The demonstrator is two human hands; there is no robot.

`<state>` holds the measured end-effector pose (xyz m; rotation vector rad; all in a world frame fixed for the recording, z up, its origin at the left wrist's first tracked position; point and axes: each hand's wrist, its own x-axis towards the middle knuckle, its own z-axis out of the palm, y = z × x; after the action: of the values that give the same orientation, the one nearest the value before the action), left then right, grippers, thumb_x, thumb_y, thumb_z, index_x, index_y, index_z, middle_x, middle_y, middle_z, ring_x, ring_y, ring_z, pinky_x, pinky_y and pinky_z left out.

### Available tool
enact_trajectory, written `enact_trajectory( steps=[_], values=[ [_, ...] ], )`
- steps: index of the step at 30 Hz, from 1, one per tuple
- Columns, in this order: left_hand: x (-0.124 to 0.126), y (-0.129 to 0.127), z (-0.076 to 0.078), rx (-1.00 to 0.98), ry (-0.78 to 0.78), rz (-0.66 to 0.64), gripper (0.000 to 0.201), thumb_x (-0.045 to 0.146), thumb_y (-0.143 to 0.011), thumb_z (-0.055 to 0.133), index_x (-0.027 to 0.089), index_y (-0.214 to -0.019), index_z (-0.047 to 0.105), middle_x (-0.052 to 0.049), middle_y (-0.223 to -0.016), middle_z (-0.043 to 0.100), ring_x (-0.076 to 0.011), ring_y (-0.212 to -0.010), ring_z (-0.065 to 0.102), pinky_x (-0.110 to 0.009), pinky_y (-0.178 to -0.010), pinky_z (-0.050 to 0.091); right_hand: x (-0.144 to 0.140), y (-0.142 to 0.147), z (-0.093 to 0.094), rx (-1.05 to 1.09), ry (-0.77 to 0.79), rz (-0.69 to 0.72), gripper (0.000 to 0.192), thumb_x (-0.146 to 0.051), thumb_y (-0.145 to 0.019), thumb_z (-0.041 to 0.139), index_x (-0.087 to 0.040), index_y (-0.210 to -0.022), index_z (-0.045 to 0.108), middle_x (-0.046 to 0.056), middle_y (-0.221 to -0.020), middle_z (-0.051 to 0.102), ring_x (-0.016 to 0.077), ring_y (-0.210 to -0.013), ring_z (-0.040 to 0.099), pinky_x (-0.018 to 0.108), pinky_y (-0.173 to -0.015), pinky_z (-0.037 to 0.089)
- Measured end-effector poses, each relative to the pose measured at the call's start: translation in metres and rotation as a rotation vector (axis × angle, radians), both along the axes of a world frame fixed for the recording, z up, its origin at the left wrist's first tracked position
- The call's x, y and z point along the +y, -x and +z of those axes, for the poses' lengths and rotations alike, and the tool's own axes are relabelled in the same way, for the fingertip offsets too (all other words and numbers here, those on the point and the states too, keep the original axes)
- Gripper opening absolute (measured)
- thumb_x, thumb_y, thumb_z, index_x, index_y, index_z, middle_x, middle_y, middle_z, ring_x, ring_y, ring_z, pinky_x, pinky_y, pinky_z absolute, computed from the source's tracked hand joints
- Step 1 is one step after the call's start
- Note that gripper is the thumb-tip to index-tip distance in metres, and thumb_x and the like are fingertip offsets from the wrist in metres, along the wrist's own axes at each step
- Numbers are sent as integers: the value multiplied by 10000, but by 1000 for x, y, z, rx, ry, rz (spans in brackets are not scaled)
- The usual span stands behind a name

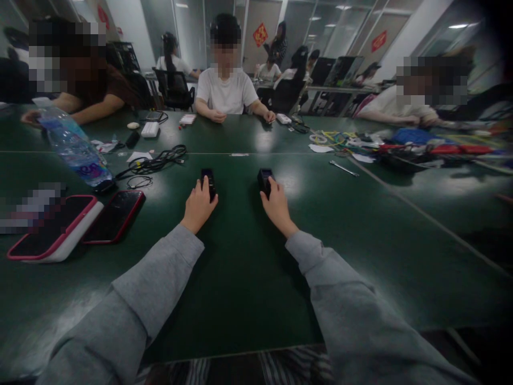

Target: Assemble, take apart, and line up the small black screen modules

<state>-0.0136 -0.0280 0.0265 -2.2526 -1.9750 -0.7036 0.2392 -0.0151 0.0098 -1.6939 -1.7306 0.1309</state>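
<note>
At the middle of the dark green table, our two hands are set apart, each over its own device. Our left hand is curled round a slim black handheld device, thumb at its inner side and one finger stretched over its top. Our right hand has hold of a boxier black device in much the same way, fingers closed in to its width; we cannot tell how firmly either hand presses. Both devices sit just our side of the pale table seam. To our left we see a red-edged smartphone, a plastic water bottle and coiled black cables. To our right, a metal wrench lies near a heap of coloured cables. Opposite us sits a co-worker in a white T-shirt, forearms at the table's far edge.
</note>
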Motion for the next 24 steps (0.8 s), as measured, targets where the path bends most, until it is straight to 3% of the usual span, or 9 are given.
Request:
enact_trajectory(
  steps=[6,13,19,24],
  values=[
    [4,11,-6,-23,-40,14,706,380,-963,523,48,-1553,323,-310,-1502,453,-423,-1284,570,-539,-1019,509,1,-6,-4,-11,-43,-11,603,-279,-939,490,-114,-1513,403,228,-1301,509,335,-1059,648,556,-926,548],
    [4,11,-8,-27,-73,-1,687,368,-972,506,30,-1543,327,-319,-1573,342,-437,-1424,422,-585,-1148,366,1,-4,-3,-15,-25,-10,601,-272,-943,498,-101,-1512,405,233,-1300,509,338,-1051,652,549,-927,551],
    [6,13,-11,-31,-50,-22,696,413,-1005,469,39,-1562,283,-320,-1561,362,-426,-1413,445,-557,-1115,421,-1,-3,2,-17,-11,-1,592,-276,-957,489,-103,-1517,402,237,-1322,512,358,-1073,646,577,-926,552],
    [6,12,-10,-61,-5,-27,713,422,-1019,463,43,-1579,237,-322,-1563,352,-421,-1346,523,-524,-1057,488,-12,6,20,18,-234,7,598,-315,-1007,440,-212,-1575,282,202,-1490,392,357,-1256,555,554,-975,547]
  ],
)
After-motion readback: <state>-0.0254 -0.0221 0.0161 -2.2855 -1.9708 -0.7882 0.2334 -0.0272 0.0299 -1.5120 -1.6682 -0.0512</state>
